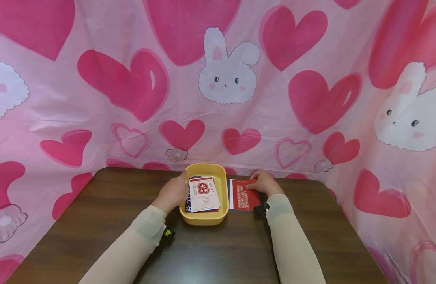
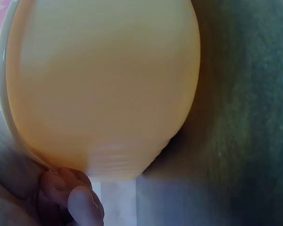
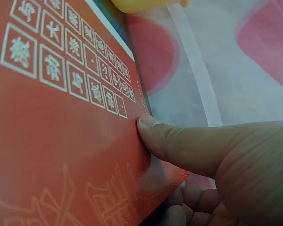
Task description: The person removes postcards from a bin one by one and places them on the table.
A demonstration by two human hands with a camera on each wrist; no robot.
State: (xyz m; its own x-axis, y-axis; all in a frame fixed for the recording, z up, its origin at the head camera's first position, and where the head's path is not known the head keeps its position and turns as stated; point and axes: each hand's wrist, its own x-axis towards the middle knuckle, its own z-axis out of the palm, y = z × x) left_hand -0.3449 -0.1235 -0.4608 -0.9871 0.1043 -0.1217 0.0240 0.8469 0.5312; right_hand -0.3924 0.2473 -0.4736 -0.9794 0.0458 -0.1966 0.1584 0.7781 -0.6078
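Note:
A yellow plastic basin (image 1: pixel 203 221) stands near the table's far edge. Inside lies a stack of cards, topped by a white "GOOD LUCK" card (image 1: pixel 208 199) with a red emblem; a blue patterned one shows at its left. My left hand (image 1: pixel 172 192) grips the basin's left rim, its curled fingers (image 2: pixel 85 205) against the outer wall in the left wrist view. To the right of the basin, a red card (image 1: pixel 244 199) with boxed characters lies over white and blue-edged ones. My right hand (image 1: pixel 266 184) pinches its far right corner, thumb (image 3: pixel 153 129) on top and fingers beneath.
The dark wooden table (image 1: pixel 210 256) runs up to a pink cloth backdrop (image 1: pixel 218 114) printed with hearts and rabbits. This cloth also rises along both sides. Small dark straps or devices sit at both wrists.

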